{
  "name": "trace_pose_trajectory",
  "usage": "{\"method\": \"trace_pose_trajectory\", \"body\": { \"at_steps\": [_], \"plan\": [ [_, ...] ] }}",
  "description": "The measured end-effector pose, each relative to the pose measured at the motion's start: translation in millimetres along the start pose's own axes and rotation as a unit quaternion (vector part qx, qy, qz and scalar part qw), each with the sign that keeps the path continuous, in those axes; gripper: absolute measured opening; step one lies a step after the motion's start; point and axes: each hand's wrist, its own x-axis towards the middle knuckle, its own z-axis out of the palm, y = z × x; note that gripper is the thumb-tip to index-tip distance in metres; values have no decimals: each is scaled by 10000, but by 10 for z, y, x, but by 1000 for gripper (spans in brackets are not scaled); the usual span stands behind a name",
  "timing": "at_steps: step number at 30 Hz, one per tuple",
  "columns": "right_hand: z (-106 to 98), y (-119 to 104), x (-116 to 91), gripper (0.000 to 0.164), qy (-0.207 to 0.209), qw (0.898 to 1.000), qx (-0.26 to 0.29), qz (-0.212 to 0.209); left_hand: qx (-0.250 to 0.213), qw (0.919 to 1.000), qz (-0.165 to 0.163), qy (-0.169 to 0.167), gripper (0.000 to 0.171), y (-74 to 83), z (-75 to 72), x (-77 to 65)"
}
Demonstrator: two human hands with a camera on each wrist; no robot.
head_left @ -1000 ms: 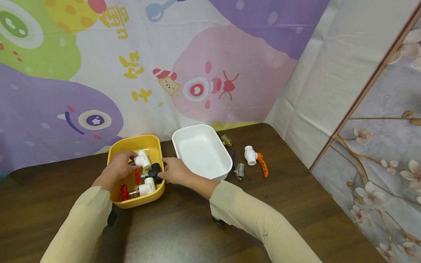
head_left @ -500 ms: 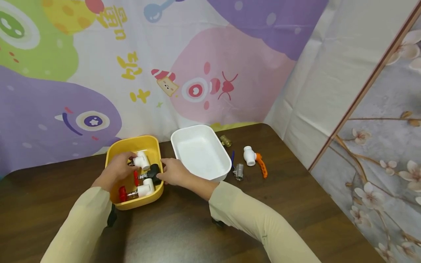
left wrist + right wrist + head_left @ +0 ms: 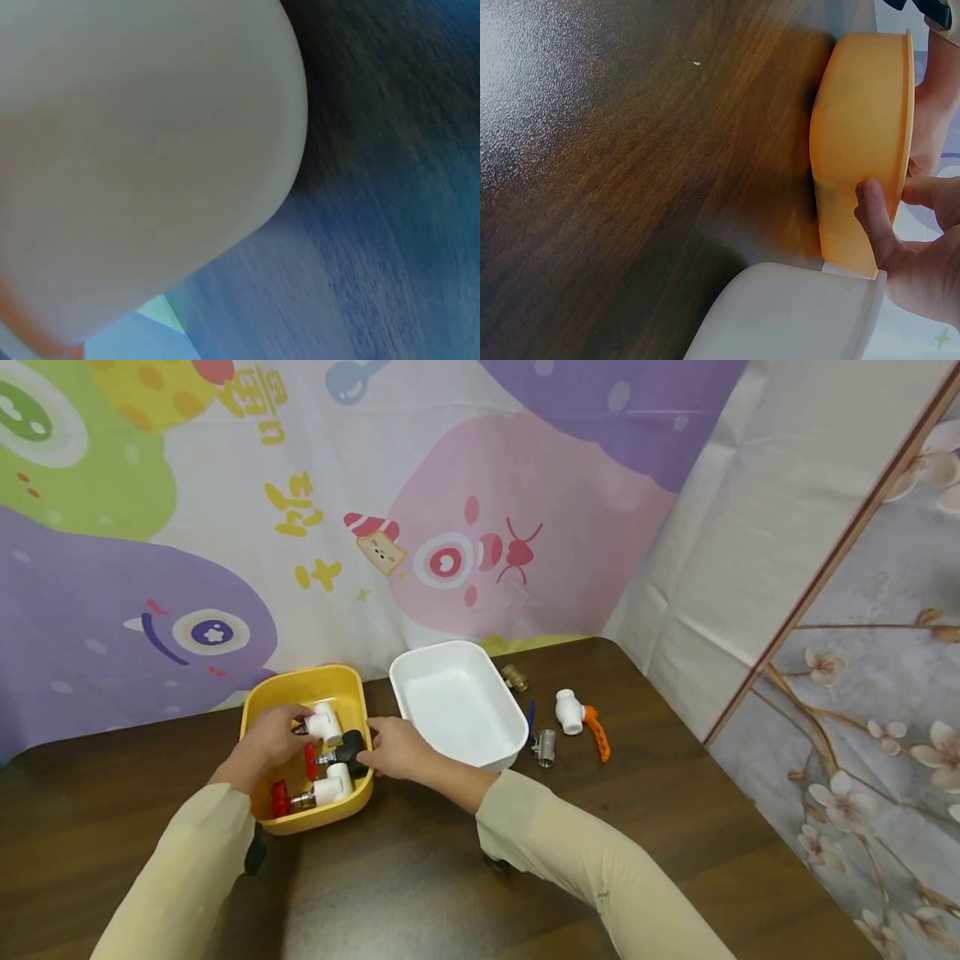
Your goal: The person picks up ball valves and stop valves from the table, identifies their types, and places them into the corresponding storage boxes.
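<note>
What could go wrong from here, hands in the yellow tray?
1. The left hand pinches the upper white valve close beside the black valve; moving it could knock or shift that neighbor.
2. The right hand grips the yellow tray by one side; a pull there might tip or slide it.
3. The white tray sits close by on that side, so a slide could bump it.

White tub (image 3: pixel 457 706) on the counter (image 3: pixel 420 885) has a brass fitting (image 3: pixel 516 677), steel valve (image 3: pixel 547 748) and orange-handled white valve (image 3: pixel 570 712) to its right, plus goofy cartoon cloth (image 3: pixel 337 631) behind and floral panel (image 3: pixel 885 710) far right.
</note>
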Motion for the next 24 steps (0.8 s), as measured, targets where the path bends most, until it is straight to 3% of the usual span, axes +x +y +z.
{"method": "trace_pose_trajectory", "body": {
  "at_steps": [8, 15, 24],
  "plan": [
    [-17, -19, 10, 59, -16, 10000, -40, 19, -223, 9994, -251, -44, 49, 46, -56, -40],
    [-28, -38, 11, 60, -34, 9999, -104, -21, -118, 9997, -142, 173, 46, 87, -89, -74],
    [-64, -37, 1, 58, -105, 9998, -134, -39, -429, 9976, 90, 541, 48, 267, -113, -201]
  ]
}}
